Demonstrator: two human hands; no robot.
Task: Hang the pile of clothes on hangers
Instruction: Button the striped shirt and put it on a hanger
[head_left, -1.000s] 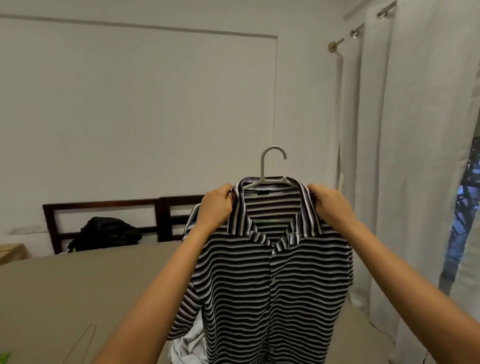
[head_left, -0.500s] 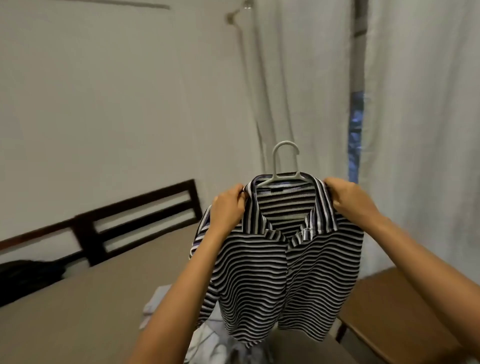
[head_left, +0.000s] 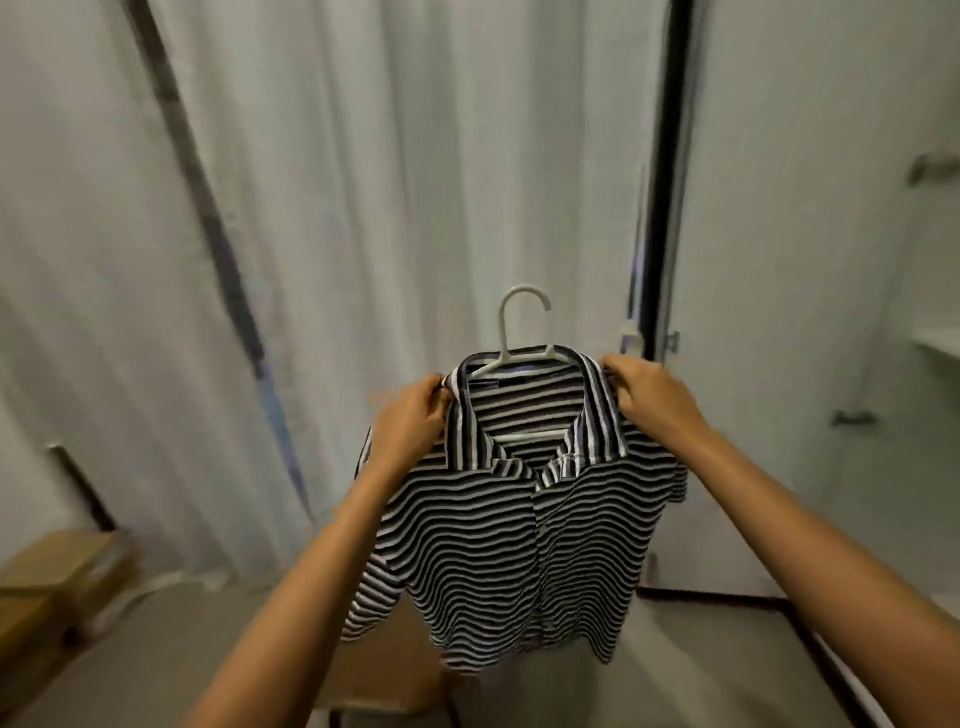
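Observation:
A black-and-white striped collared shirt (head_left: 519, 551) hangs on a pale plastic hanger (head_left: 522, 332), held up in front of me at mid-frame. The hanger's hook sticks up above the collar and its lower bar shows inside the neck opening. My left hand (head_left: 408, 428) grips the shirt's left shoulder by the collar. My right hand (head_left: 649, 392) grips the right shoulder by the collar. The shirt hangs freely, its hem above the floor.
White curtains (head_left: 363, 182) fill the background. A dark vertical frame (head_left: 667, 182) stands at right beside a white wall with a small shelf (head_left: 935, 345). Cardboard boxes (head_left: 57, 577) sit low left, and another brown box (head_left: 384, 670) lies below the shirt.
The view has swung right, away from the bed and wall toward the curtains and the dark frame. Both hands keep the same grip on the shirt's shoulders.

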